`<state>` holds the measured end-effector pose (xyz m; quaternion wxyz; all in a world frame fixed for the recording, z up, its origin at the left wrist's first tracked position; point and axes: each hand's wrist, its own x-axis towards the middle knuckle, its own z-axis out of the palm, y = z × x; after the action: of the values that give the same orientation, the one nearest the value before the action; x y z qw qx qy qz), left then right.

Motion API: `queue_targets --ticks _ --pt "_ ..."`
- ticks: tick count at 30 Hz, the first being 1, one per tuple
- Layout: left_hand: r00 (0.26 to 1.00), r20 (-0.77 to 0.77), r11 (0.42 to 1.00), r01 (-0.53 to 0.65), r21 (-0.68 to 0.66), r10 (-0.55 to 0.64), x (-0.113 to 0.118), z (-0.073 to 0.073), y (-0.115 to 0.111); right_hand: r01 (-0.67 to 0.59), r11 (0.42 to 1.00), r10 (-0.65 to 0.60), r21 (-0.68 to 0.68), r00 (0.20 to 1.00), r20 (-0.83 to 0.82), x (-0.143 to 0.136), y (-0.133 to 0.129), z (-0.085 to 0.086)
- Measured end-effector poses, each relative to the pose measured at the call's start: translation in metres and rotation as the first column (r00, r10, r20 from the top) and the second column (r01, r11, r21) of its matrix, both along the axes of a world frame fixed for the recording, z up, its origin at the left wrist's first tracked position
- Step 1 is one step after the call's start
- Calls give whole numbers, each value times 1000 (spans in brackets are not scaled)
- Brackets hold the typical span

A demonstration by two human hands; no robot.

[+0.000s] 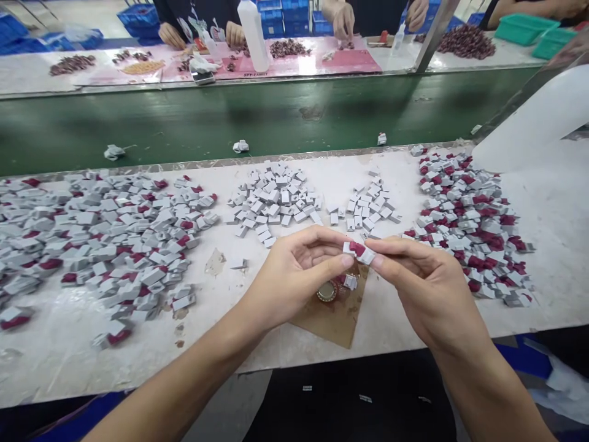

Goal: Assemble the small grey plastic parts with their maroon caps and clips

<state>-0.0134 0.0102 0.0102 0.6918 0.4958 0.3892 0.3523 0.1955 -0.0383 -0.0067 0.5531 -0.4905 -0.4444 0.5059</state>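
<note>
Between my two hands is a small grey and dark red plastic piece [358, 250], held above the table. My left hand [304, 261] pinches its left end between thumb and fingers. The right end is pinched by my right hand [421, 276]. Below them lies a brown board [329, 325] with a round metal cap [327, 291] on it. Next to the cap sits another small grey piece [350, 282]. Just beyond my hands are a small heap of grey pieces [370, 207] and a larger grey heap [276, 195].
Grey and red pieces are heaped at left [124, 227] and right [478, 227]. A white bottle [534, 123] leans in at the right. A green conveyor belt [207, 116] runs behind the table. Across it, people's hands [343, 21] work near a white bottle [253, 37].
</note>
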Motion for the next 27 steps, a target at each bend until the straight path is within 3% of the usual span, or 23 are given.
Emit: queue_targets --ticks 3,7,13,15,17,21,24,27 --pt "999 -40 996 18 88 -14 0 3 4 -26 997 16 75 992 129 1 2 9" --pt "993 -96 981 82 173 -66 0 8 20 -72 994 58 78 983 173 6 16 23" --pt "955 -265 931 214 295 -135 3 14 70 -133 991 122 15 943 310 18 56 28" --pt "924 -359 882 277 381 -135 8 13 97 -141 990 120 19 904 410 24 85 22" --pt "891 -450 841 283 461 -54 15 10 131 -81 996 44 42 831 555 32 125 15" --pt "771 -578 842 107 530 266 32 -1 211 185 972 -230 143 641 732 43 227 2" --pt "723 -608 861 34 507 329 43 -13 264 240 963 -238 121 550 801 38 289 -10" --pt "744 -587 863 27 505 320 50 -29 297 237 969 -181 67 498 848 26 319 -20"
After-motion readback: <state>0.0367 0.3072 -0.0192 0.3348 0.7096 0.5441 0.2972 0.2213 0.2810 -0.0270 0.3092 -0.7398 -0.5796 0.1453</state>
